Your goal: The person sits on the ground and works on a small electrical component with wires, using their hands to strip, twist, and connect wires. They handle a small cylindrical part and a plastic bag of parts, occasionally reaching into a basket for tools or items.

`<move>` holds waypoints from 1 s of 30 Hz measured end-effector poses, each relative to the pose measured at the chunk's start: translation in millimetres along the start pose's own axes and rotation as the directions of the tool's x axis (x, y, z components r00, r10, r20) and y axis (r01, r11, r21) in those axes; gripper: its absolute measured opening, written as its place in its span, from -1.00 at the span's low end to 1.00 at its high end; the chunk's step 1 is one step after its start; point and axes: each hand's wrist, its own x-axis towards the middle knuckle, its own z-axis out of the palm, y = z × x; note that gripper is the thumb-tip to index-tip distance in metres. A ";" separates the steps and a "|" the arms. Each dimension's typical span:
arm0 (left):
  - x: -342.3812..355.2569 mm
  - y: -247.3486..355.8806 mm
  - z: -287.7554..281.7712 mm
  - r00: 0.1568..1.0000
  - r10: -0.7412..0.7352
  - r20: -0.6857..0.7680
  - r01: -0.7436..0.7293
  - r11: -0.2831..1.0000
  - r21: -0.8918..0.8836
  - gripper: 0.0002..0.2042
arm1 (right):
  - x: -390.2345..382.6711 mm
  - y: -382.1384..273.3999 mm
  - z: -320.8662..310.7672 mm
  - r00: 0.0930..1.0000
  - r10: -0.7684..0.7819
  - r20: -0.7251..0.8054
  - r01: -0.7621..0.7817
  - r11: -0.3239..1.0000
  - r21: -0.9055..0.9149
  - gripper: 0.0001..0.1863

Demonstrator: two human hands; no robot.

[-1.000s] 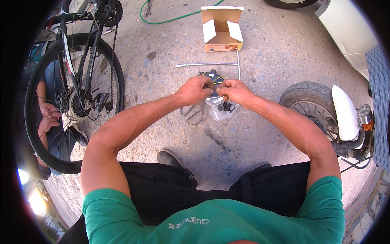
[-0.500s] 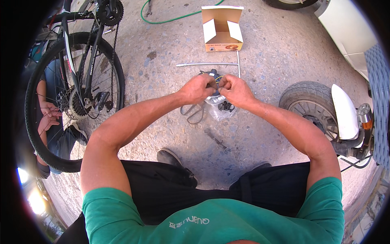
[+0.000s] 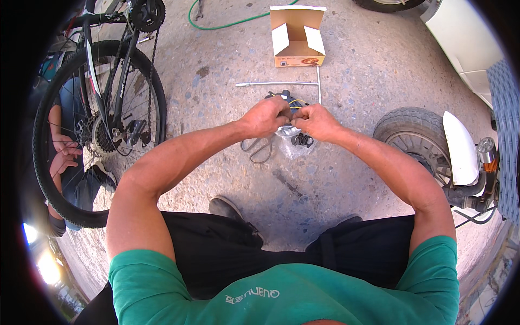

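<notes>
Over a small black and silver part (image 3: 287, 131) on the ground, my two hands work close together. My left hand (image 3: 266, 116) is closed, its fingertips pinched. Facing it, my right hand (image 3: 318, 122) is pinched as well. A thin yellow wire (image 3: 297, 101) arcs up just beyond the fingertips, above the part's black section (image 3: 281, 97). What each pinch holds is hidden by the fingers. Crumpled clear plastic (image 3: 293, 150) lies on the near side of the part, with a black coiled cord (image 3: 301, 141) on it. A dark looped strap or cord (image 3: 261, 154) is beside my left wrist.
A metal T-shaped wrench (image 3: 276, 83) and an open cardboard box (image 3: 299, 61) lie beyond my hands. A dark tool (image 3: 287, 183) is near my feet. A bicycle (image 3: 99, 132) stands left, another person's hands (image 3: 66, 153) behind its wheel. A scooter wheel (image 3: 414, 132) is right.
The yellow wire shows in a wider arc than before. My hands have shifted only slightly and both stay pinched.
</notes>
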 end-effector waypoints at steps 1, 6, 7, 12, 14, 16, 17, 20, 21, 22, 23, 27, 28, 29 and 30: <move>0.2 -0.3 -0.3 1.000 -0.013 0.008 0.013 1.000 0.002 -0.85 | 0.2 0.9 -0.7 1.000 0.014 0.013 -0.014 1.000 -0.009 -0.74; 0.5 -2.6 -2.3 0.999 -0.022 0.042 0.022 1.000 0.009 -0.85 | -0.1 -1.7 -0.3 0.996 0.063 0.067 -0.066 0.997 0.046 -0.76; 0.2 -3.0 -2.9 0.998 -0.026 0.056 0.025 1.000 0.009 -0.84 | -0.3 -3.2 0.8 0.996 0.055 0.072 -0.060 0.996 0.068 -0.75; 4.1 -4.7 -3.5 0.996 -0.034 0.085 0.032 0.999 0.020 -0.86 | -4.0 -5.0 1.3 0.997 0.012 0.081 -0.014 0.999 0.031 -0.68; 11.3 -2.6 1.7 0.994 -0.042 0.103 0.051 0.995 -0.089 -0.86 | -4.5 -4.5 1.5 0.994 0.037 0.102 -0.055 0.981 0.185 -0.74; 2.7 -1.2 -6.7 0.990 -0.111 0.089 0.114 0.993 -0.036 -0.86 | -4.3 -9.0 1.9 0.991 0.079 0.112 -0.100 0.974 0.203 -0.75; 0.8 -0.1 -8.1 0.994 -0.077 0.073 0.084 0.992 -0.098 -0.85 | -2.7 -10.7 2.4 0.984 0.102 0.145 -0.132 0.967 0.219 -0.76; 1.4 -0.7 -9.1 0.994 -0.086 0.071 0.094 0.989 -0.114 -0.83 | 0.1 -7.2 -2.5 0.962 0.158 0.220 -0.219 0.934 0.284 -0.78; 1.3 -1.3 -9.6 0.993 -0.090 0.076 0.097 0.990 -0.104 -0.83 | 1.6 -5.7 -2.5 0.958 0.168 0.232 -0.239 0.915 0.324 -0.79; 1.5 -1.5 -9.6 0.992 -0.095 0.086 0.104 0.990 -0.097 -0.84 | 2.1 -3.8 -1.9 0.948 0.211 0.238 -0.285 0.895 0.344 -0.80; 2.3 -1.9 -10.2 0.990 -0.100 0.097 0.109 0.990 -0.089 -0.84 | 2.5 -1.8 -3.1 0.945 0.184 0.270 -0.286 0.867 0.409 -0.81; 2.3 -1.6 -9.7 0.991 -0.096 0.096 0.105 0.990 -0.097 -0.84 | 4.0 1.1 -3.1 0.928 0.213 0.307 -0.329 0.855 0.400 -0.80; 2.0 -1.7 -9.4 0.990 -0.095 0.100 0.105 0.989 -0.099 -0.84 | 3.9 0.7 -3.0 0.926 0.200 0.321 -0.325 0.854 0.406 -0.80; 1.5 -1.9 -9.1 0.990 -0.095 0.104 0.105 0.989 -0.102 -0.84 | 3.3 0.0 -2.5 0.924 0.208 0.322 -0.331 0.856 0.398 -0.80; 1.1 -2.4 -8.7 0.990 -0.095 0.107 0.106 0.989 -0.105 -0.84 | 2.6 -0.9 -2.1 0.920 0.230 0.317 -0.346 0.857 0.381 -0.80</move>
